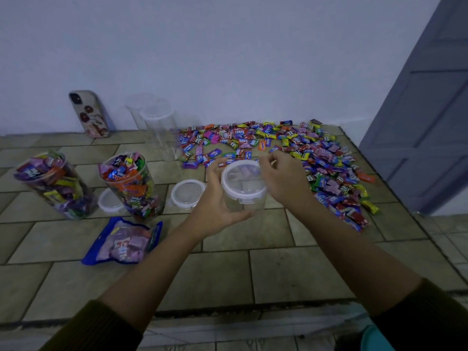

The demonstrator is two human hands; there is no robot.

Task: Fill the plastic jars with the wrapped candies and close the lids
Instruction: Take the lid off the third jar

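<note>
**Fingers close on a lidded jar above the candy spread**

Fingers (215, 171) of the left hand (215, 198) curl round the clear wall of a plastic jar (243, 207), thumb under its near side, holding it up off the tiled surface (253, 274). The right hand (283, 178) has its fingertips (269, 158) bent over the right rim of the white-edged lid (243, 177) that sits on the jar, pinching it there. Through the lid only a few pale pieces show inside.

Behind the jar and to its right, loose wrapped candies (316, 158) lie in a wide arc reaching to the wall. To the jar's left, two filled jars (54, 183) (134, 184) stand open, heaped to the brim. One spare lid (187, 192) lies flat just left of the held jar, and another (109, 201) lies between the filled jars. Nearer the onlooker and left of the jar lies a blue candy bag (124, 241). Far behind and to the left, two empty jars (159, 122) stand by the wall, and a phone (88, 114) leans against it.
</note>
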